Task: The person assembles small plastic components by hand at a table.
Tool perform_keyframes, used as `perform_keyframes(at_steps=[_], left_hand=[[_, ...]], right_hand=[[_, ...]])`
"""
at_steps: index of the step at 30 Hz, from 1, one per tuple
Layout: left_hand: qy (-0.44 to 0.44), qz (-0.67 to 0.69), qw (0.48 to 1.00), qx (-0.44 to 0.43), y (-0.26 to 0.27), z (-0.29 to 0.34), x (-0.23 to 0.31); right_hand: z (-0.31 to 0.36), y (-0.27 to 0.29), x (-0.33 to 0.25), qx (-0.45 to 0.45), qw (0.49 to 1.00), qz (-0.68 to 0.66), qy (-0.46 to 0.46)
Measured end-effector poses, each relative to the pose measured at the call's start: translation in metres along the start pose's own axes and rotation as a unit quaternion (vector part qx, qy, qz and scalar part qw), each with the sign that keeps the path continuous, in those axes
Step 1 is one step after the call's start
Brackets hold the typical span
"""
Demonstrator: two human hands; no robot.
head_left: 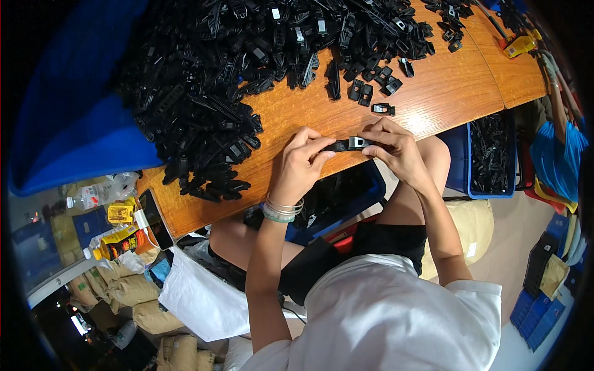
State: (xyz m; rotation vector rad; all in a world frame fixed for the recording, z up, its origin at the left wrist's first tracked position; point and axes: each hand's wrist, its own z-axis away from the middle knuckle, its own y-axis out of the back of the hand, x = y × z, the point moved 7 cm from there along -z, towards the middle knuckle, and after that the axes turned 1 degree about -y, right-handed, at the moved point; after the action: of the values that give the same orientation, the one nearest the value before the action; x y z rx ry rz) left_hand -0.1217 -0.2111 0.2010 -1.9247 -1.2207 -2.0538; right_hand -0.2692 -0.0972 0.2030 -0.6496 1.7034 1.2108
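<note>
Pinching a black-and-silver clip [355, 143] between fingers, the left hand [300, 162] and right hand [401, 149] hold opposite ends above the wooden surface [433, 102].

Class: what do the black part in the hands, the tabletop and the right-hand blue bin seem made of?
Black part: probably plastic, from its even colour; its pale, shiny piece may be metal.
Tabletop: wood or laminate, glossy: streaky grain, bright reflection.
Blue bin: likely plastic, smooth, evenly coloured.
</note>
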Motion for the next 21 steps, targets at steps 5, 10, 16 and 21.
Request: perform_keyframes(at_steps=[5, 10, 16, 21], left_hand=[[-0.05, -0.016, 0.998, 0.017, 0.0, 0.0, -0.001], [-0.073, -0.031, 0.997, 0.009, -0.005, -0.002, 0.008], [-0.091, -0.005, 0.995, -0.027, -0.005, -0.009, 0.009], [-0.04, -0.144, 0.986, 0.07, -0.002, -0.069, 0.015]], right_hand=[[0.002, 0.009, 0.005, -0.017, 0.999, -0.014, -0.024], [0.003, 0.006, -0.011, 0.008, 0.992, 0.09, 0.087], [0.01, -0.013, -0.012, -0.008, 0.999, 0.026, 0.04], [0.007, 0.024, -0.009, 0.182, 0.972, 0.134, 0.056]])
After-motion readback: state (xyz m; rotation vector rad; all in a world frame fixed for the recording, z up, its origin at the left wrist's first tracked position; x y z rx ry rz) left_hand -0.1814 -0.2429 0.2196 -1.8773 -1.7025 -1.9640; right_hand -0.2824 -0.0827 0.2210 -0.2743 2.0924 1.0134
